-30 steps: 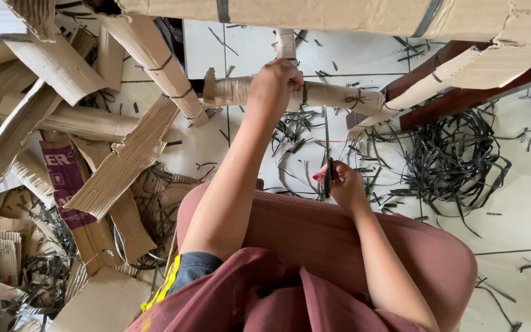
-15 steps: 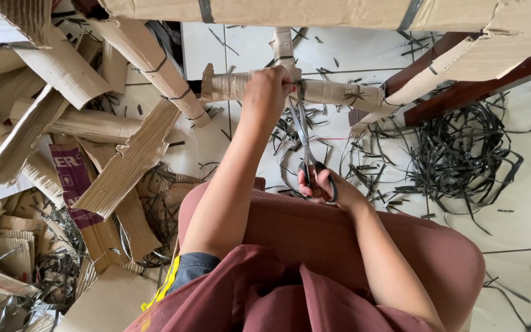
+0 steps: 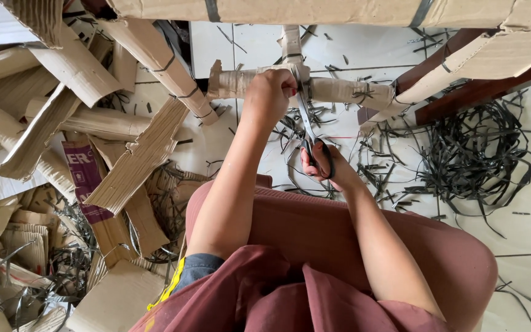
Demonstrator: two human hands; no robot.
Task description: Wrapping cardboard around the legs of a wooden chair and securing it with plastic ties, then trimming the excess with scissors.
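Pale tiled floor — daylight-bright, littered with black strapping offcuts; flattened cardboard heaps left; dark wooden furniture leg upper right.

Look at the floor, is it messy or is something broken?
Yes, it is messy. Cut black straps lie tangled and scattered over the white tile floor, and torn cardboard pieces are heaped crookedly at the side. The left hand grips a cardboard roll with a ragged end while the right hand works scissors at it.
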